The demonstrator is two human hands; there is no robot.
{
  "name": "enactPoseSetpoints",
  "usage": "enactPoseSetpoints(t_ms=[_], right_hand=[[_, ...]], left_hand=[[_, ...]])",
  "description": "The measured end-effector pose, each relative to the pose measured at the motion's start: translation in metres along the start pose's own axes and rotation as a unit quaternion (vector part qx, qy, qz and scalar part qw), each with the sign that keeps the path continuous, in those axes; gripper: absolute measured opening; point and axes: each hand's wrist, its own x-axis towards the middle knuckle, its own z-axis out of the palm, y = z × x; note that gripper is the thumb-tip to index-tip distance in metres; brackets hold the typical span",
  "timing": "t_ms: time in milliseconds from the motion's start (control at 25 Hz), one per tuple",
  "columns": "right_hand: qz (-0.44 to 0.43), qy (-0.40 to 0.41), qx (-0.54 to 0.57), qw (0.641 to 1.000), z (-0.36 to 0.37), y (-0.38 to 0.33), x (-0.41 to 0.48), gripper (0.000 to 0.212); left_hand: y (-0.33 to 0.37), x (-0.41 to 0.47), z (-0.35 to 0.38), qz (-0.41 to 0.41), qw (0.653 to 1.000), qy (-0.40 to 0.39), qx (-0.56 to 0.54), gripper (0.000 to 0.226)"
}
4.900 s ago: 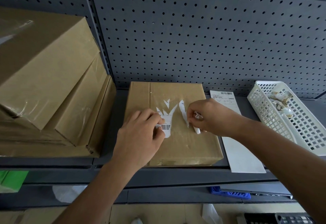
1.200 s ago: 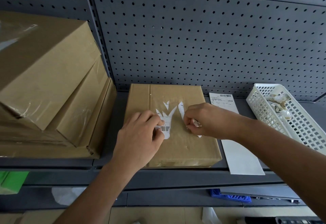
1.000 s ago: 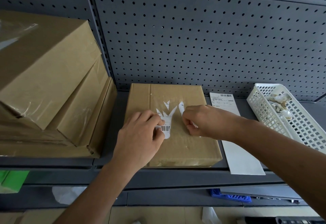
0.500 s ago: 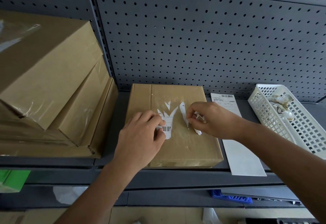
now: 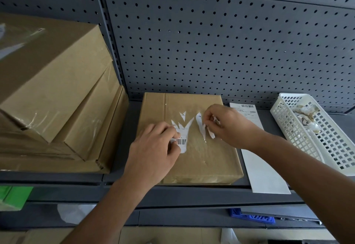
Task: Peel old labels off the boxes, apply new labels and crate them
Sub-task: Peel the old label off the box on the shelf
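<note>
- Your left hand [image 5: 153, 147] pinches the torn white barcode label remnant [image 5: 182, 141], bracing the flat brown cardboard box [image 5: 203, 165] beneath it.
- Your right hand [image 5: 228, 126] pinches a narrow white label strip [image 5: 200, 128] just right of your left hand.
- Pull low and slowly; thin strips likely tear.

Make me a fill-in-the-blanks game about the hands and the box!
The right hand pinches a torn label strip coloured ____.
The left hand holds the barcode scrap on the cardboard box, which lies ____ on the shelf.
The plastic basket stands to the box's ____.
Missing words: white; flat; right.
</note>
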Motion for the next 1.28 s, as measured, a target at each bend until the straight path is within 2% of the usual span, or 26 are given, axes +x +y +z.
enactPoseSetpoints(t_ms=[240, 480, 920, 1120, 1280], right_hand=[[0.121, 0.095, 0.146, 0.977, -0.009, -0.006, 0.02, 0.01], [0.115, 0.072, 0.057, 0.989, 0.003, 0.0, 0.03, 0.031], [0.064, 0.116, 0.007, 0.991, 0.025, 0.008, 0.035, 0.026], [0.099, 0.127, 0.028, 0.986, 0.024, 0.011, 0.032, 0.026], [0.062, 0.13, 0.003, 0.99, 0.03, 0.012, 0.037, 0.024]], left_hand=[[0.0, 0.0, 0.0, -0.002, 1.0, 0.002, 0.004, 0.02], [0.0, 0.0, 0.0, -0.004, 1.0, 0.0, 0.0, 0.021], [-0.001, 0.0, 0.002, -0.005, 1.0, 0.01, -0.007, 0.015], [-0.002, 0.0, 0.002, 0.002, 1.0, 0.011, -0.006, 0.014], [-0.003, 0.0, 0.004, 0.001, 1.0, 0.007, 0.001, 0.016]])
